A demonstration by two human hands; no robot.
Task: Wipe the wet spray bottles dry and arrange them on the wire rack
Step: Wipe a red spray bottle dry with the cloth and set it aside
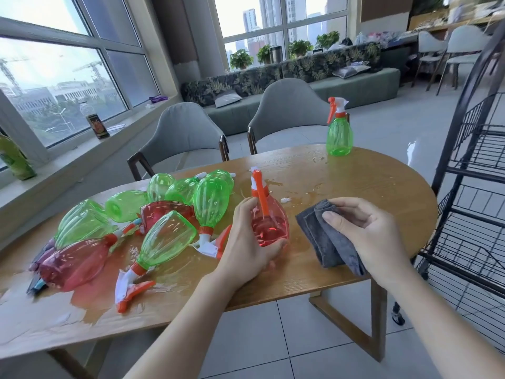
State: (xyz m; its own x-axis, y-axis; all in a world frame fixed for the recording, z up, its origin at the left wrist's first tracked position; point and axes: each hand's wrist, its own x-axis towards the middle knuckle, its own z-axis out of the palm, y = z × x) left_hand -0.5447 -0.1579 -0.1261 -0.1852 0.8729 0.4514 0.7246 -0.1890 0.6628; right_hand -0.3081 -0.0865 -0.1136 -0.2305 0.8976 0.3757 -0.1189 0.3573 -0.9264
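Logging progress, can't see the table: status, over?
Left hand grips red spray bottle. Right hand holds grey cloth. Wire rack bare where visible. Nothing blocking.

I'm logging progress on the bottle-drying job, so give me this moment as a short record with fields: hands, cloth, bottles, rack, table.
left hand: left hand grips the red spray bottle, upright
right hand: right hand holds the grey cloth, not yet on the bottle
pile: green and red bottles lying on their sides, left part of the table
standing apart: one green spray bottle upright at the far edge
wire rack: wire rack to the right, no bottles seen on it
table: wooden table, with puddles
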